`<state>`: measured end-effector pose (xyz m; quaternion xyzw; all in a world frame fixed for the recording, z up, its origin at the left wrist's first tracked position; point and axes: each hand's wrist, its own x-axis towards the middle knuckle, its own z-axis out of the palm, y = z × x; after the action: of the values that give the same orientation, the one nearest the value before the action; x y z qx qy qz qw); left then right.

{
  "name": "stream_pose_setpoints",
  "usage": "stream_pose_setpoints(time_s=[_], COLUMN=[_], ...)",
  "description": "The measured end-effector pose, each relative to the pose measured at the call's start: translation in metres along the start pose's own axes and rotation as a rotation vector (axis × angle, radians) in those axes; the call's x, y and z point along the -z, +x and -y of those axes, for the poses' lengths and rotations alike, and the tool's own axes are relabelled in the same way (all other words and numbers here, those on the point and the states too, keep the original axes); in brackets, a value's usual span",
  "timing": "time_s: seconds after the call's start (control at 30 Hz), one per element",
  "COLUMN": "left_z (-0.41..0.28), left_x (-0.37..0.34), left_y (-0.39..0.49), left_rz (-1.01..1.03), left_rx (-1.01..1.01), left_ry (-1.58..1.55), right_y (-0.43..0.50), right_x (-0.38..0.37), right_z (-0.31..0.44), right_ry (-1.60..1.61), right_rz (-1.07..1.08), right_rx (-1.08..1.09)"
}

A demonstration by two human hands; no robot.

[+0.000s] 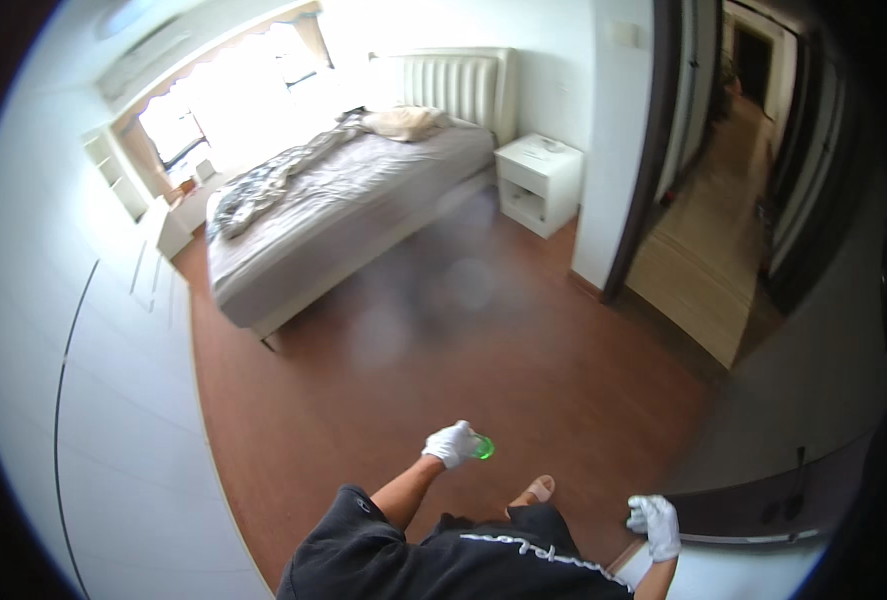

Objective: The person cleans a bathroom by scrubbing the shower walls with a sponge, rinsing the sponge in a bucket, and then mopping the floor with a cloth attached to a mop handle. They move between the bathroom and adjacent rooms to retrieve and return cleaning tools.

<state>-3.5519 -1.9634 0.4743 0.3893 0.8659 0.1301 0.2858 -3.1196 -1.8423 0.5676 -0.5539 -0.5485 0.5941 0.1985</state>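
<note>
My left hand point(451, 444), in a white glove, is closed around a green translucent object point(484, 447). Only its rounded end shows past the fingers, so its exact kind is unclear. It is held over the reddish-brown wood floor point(323, 442). At the lower right my right hand point(656, 525), also white-gloved, hangs with its fingers curled. Nothing can be made out in it, and whether the fingers are fully closed is hard to see. It is nearest to a dark panel point(773, 480) with a pale lower edge.
A bed point(353, 187) with rumpled bedding stands ahead, below a bright window point(218, 97). Beside it is a white nightstand point(537, 176) with small items on top. White wardrobe doors point(128, 420) line the left. A doorway at the right opens onto a hallway floor point(702, 262).
</note>
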Motion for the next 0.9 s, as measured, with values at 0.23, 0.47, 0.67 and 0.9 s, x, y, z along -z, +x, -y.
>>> stream_pose_setpoints(time_s=[0.23,0.47,0.67,0.9], left_z=[-0.03,-0.034,-0.219,-0.496], left_x=[-0.003,-0.015,0.005,0.001], left_y=[0.063,0.147,0.227,0.414], left_rz=[0.079,0.197,0.268,0.277], left_rx=[0.223,0.208,0.209,-0.254], left_ry=[-0.038,0.211,0.283,0.296], right_y=[0.115,0.233,0.269,0.304], right_x=[0.025,0.071,0.17,0.273], right_z=[0.127,0.178,0.128,0.151], right_ry=[0.001,-0.025,-0.852,-0.214], right_rz=[0.073,0.188,0.194,-0.248], right_rx=[0.085,0.179,0.193,-0.411])
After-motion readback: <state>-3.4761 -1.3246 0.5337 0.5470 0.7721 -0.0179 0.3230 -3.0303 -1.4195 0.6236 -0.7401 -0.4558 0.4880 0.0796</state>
